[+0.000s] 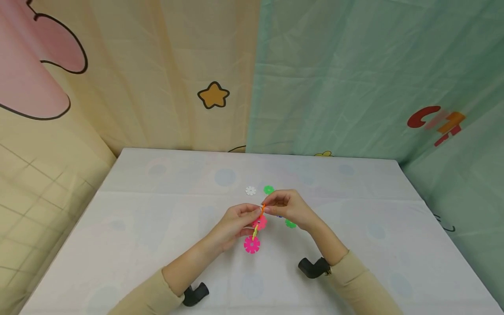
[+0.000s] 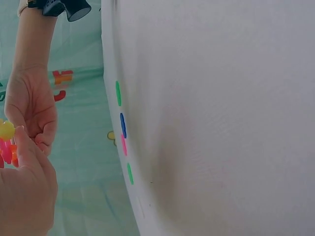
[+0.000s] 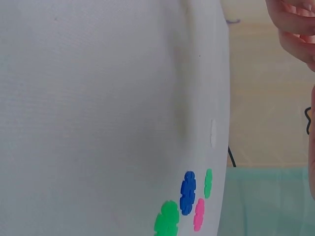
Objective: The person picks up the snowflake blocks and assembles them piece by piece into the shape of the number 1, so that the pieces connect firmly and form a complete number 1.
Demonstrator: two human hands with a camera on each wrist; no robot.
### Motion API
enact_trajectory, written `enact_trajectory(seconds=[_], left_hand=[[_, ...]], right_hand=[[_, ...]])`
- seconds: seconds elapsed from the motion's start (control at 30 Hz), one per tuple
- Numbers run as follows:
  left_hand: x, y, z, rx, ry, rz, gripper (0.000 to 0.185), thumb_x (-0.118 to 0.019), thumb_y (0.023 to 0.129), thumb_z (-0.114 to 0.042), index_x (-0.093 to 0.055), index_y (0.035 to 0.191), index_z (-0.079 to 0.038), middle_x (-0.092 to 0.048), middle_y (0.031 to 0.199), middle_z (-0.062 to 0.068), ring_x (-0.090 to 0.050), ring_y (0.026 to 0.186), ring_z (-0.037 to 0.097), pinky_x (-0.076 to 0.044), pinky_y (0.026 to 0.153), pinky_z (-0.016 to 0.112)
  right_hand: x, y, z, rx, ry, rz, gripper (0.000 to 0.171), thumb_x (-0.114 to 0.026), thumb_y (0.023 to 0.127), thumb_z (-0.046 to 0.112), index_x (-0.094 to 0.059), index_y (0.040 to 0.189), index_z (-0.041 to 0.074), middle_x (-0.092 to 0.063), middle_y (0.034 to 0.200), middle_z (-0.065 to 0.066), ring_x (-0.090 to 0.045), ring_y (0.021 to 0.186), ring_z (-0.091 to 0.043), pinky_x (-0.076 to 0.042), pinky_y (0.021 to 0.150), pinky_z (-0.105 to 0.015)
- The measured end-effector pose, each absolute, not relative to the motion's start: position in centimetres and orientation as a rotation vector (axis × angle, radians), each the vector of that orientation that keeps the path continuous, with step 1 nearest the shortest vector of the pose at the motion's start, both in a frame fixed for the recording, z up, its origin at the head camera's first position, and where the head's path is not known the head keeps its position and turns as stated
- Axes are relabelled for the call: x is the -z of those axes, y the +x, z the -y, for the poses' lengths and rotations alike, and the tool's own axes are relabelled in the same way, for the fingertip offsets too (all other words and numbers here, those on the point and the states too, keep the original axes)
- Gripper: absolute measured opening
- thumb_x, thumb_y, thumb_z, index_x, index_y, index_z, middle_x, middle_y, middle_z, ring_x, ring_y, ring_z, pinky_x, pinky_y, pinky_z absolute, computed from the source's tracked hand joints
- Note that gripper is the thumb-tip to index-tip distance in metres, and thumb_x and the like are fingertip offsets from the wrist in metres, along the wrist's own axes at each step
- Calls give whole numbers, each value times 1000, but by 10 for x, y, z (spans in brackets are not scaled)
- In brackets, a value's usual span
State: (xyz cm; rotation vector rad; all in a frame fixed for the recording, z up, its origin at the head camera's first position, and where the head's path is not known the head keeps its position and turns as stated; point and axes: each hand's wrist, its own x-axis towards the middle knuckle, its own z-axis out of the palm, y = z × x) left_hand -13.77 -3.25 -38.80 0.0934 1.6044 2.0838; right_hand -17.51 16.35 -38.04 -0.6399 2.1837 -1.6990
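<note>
Pinching a cluster of snowflake discs (image 1: pixel 256 227) above table (image 1: pixel 157 218) centre, left hand (image 1: pixel 236 221) steadies it while right hand (image 1: pixel 289 208) grips an orange disc (image 1: pixel 263 207) edge-on at 12 o'clock, likely aligning slots. Loose white disc (image 1: pixel 250 190) and green disc (image 1: pixel 269 190) lie beyond.

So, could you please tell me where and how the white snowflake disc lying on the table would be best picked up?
The white disc lies flat on the table, apart from the green disc beside it. It is thin, so probably best to come straight down from above and pinch two opposite rim notches between thumb and forefinger, tipping one edge up first. Both hands are busy with the joined pieces.
</note>
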Motion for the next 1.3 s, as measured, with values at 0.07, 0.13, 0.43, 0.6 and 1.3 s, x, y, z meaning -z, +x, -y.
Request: enact_trajectory(seconds=[0.07,0.13,0.43,0.6,1.3], left_hand=[[388,-138,32,-2085,98,-1603,34,-58,92,-18,-53,114,8,-61,82,-3,-59,67,9,-51,64,22],[388,-137,33,-2085,105,-1602,34,-58,92,-18,-53,114,8,-61,82,-4,-59,67,9,-51,64,22],[387,-137,34,-2066,129,-1600,38,-59,91,-19,-52,116,9,-60,83,-4,-59,70,8,-51,65,22],[387,-136,33,-2069,136,-1591,36,-59,91,-18,-53,113,9,-59,82,-4,-58,70,9,-51,65,22],[392,-136,33,-2105,110,-1587,39,-58,91,-12,-49,116,15,-62,82,-4,-59,74,8,-51,71,22]], right_hand=[[381,-175,-163,1709,-639,-2172,18,-67,84,3,-65,97,-8,-66,88,-9,-62,84,-38,-54,76,-36],[381,-175,-163,1712,-643,-2170,16,-67,83,3,-65,96,-6,-66,88,-9,-61,84,-40,-53,77,-40],[380,-175,-162,1711,-672,-2165,15,-68,83,4,-67,95,-5,-67,88,-9,-61,85,-42,-53,77,-44],[380,-175,-162,1715,-690,-2155,15,-67,84,2,-66,96,-6,-66,89,-9,-64,83,-27,-54,76,-35],[387,-175,-170,1698,-618,-2204,23,-67,84,7,-63,102,-8,-65,94,-18,-63,82,-18,-54,76,-32]])
